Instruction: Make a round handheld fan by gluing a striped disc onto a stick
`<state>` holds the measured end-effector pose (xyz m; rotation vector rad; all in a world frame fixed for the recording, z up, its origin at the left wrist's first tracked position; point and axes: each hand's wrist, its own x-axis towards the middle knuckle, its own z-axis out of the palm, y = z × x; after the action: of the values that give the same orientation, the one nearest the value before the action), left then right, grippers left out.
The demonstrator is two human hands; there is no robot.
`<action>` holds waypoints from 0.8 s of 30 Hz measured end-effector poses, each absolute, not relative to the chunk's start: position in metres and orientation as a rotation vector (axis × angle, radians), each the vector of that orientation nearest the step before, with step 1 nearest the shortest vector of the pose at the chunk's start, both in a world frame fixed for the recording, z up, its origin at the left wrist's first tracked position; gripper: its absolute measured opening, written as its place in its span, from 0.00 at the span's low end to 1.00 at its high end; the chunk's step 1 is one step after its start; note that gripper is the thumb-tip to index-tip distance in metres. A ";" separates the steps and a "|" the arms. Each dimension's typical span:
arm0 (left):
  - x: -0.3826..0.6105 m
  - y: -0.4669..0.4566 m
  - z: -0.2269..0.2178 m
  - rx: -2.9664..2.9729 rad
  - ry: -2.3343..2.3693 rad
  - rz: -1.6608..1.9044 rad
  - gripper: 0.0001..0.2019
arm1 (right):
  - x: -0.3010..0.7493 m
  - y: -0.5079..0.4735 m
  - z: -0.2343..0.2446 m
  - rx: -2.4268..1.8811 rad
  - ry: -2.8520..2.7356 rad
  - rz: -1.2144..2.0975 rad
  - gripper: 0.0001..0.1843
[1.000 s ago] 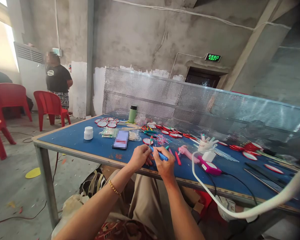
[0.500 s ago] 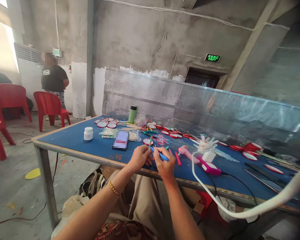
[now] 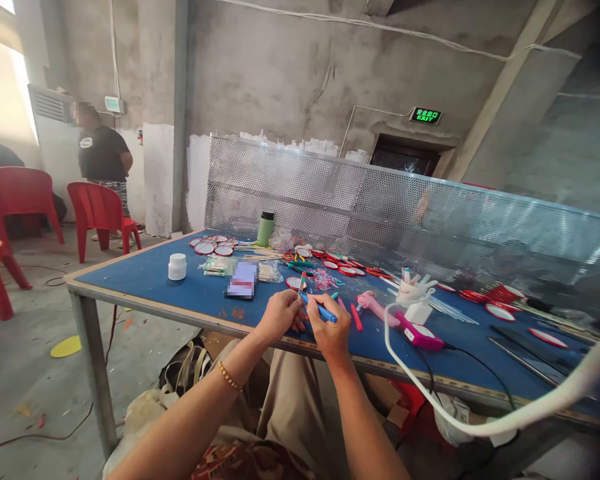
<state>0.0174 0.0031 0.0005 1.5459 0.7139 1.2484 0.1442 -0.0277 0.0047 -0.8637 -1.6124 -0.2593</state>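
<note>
Left hand [image 3: 280,313]: grip pinching slim red-and-green-tipped stick [image 3: 303,280], near upright, over table [image 3: 200,293]. Right hand [image 3: 334,333]: grip grasping blue pen-like tool [image 3: 327,313], tip near stick. Risk: slack left pinch might let stick twist.

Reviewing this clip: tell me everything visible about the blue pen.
The blue pen is slim, apparently plastic. The right hand grips it near the table's front edge, partly covering it. It slants, its working end toward the left hand and the upright stick there. Whether its tip touches the stick is too small to tell.
</note>
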 end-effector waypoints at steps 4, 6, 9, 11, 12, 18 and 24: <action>0.018 0.003 0.000 1.548 0.707 1.250 0.09 | 0.145 -0.027 0.003 -0.872 -1.586 -0.251 0.10; 0.018 0.004 0.000 1.545 0.709 1.247 0.09 | 0.145 -0.027 0.003 -0.874 -1.576 -0.246 0.10; 0.018 0.004 -0.001 1.546 0.711 1.244 0.10 | 0.144 -0.027 0.004 -0.874 -1.587 -0.249 0.10; 0.018 0.005 -0.002 1.548 0.707 1.247 0.10 | 0.144 -0.028 0.005 -0.870 -1.594 -0.259 0.10; 0.018 0.005 -0.002 1.550 0.704 1.248 0.10 | 0.143 -0.028 0.005 -0.868 -1.594 -0.263 0.10; 0.018 0.004 -0.001 1.555 0.713 1.248 0.11 | 0.143 -0.029 0.005 -0.878 -1.572 -0.248 0.11; 0.018 0.005 -0.001 1.553 0.717 1.244 0.12 | 0.143 -0.027 0.005 -0.863 -1.594 -0.266 0.10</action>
<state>0.0180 0.0045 -0.0008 1.5526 0.7165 1.2441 0.1428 -0.0272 0.0052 -0.8632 -1.5936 -0.2661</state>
